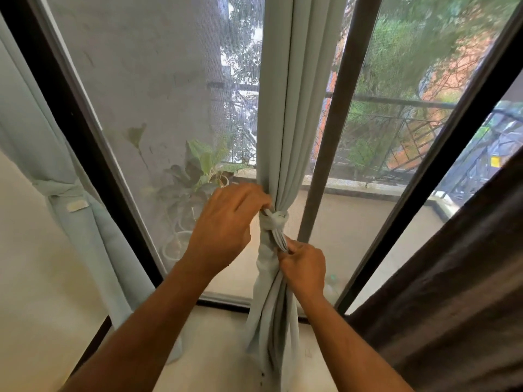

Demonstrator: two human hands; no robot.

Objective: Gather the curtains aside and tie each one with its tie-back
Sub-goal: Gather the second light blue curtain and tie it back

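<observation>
A pale blue-grey curtain [285, 123] hangs bunched in front of the window's middle post. A tie-back [276, 220] of the same cloth wraps it at waist height, knotted at the front. My left hand [226, 224] grips the band at the curtain's left side, fingers curled into the cloth. My right hand [304, 267] sits just below the knot and pinches the tie-back's loose end, which points down. At the far left a second pale curtain [42, 142] hangs against the wall, bound by its own tie-back [60, 190].
A dark brown curtain [458, 273] fills the lower right. Black window frames [85, 154] slant on both sides, with mesh screens behind. Outside are potted plants [203, 168], a balcony railing [396, 101] and trees. A cream wall [25, 278] lies at the left.
</observation>
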